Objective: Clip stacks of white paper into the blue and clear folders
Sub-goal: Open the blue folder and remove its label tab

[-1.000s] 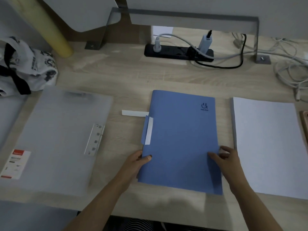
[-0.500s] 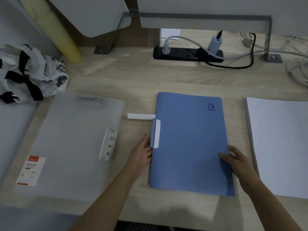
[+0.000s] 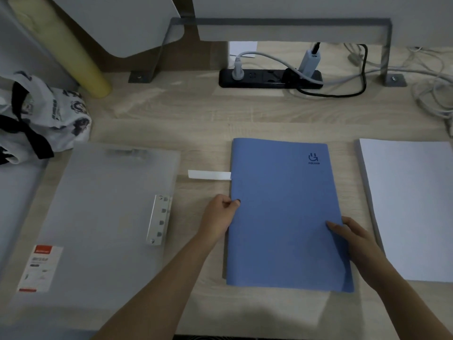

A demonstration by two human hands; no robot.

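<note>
The blue folder [image 3: 284,204] lies closed on the wooden desk in front of me. My left hand [image 3: 219,217] pinches its left spine edge, thumb on top of the cover and fingers curled. My right hand [image 3: 353,236] rests with fingers flat on the cover at its right edge. A stack of white paper [image 3: 411,204] lies just right of the folder. The clear folder [image 3: 103,217] lies at the left, with a metal clip [image 3: 159,219] near its right edge. A white strip [image 3: 208,174] sticks out from under the blue folder's left side.
A black power strip [image 3: 259,78] with plugs sits at the back, and loose cables [image 3: 431,94] trail at the back right. A printed white bag [image 3: 41,119] and a yellow roll [image 3: 73,55] are at the back left. A grey metal frame stands behind.
My left hand slid up the blue folder's left edge and closed over the white tab on the spine. My right hand stayed at the right edge.
</note>
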